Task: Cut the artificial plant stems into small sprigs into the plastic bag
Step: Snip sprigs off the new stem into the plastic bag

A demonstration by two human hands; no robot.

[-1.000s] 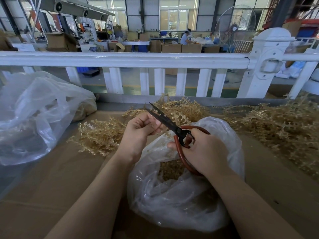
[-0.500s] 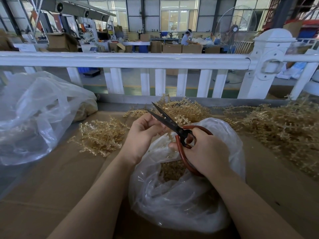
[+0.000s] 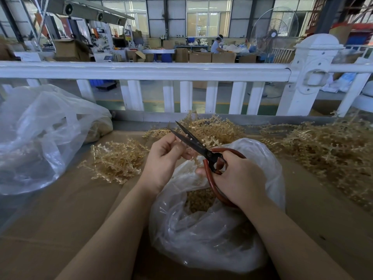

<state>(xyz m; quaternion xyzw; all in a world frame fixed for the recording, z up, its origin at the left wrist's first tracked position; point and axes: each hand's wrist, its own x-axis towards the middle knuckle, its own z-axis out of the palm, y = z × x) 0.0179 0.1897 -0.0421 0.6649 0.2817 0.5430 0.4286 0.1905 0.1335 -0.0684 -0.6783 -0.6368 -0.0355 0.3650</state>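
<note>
While the left hand (image 3: 161, 158) pinches a stem and the right hand (image 3: 238, 178) grips open scissors (image 3: 193, 144), the plastic bag (image 3: 212, 229) holds some sprigs, but big piles (image 3: 323, 146) remain uncut.

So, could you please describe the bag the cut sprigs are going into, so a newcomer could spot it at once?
Start at the white railing across the back, then come down to the cardboard-covered table. The plastic bag sits nearest, under both hands. Unlike the larger bag at far left, its open mouth shows golden sprigs.
</note>
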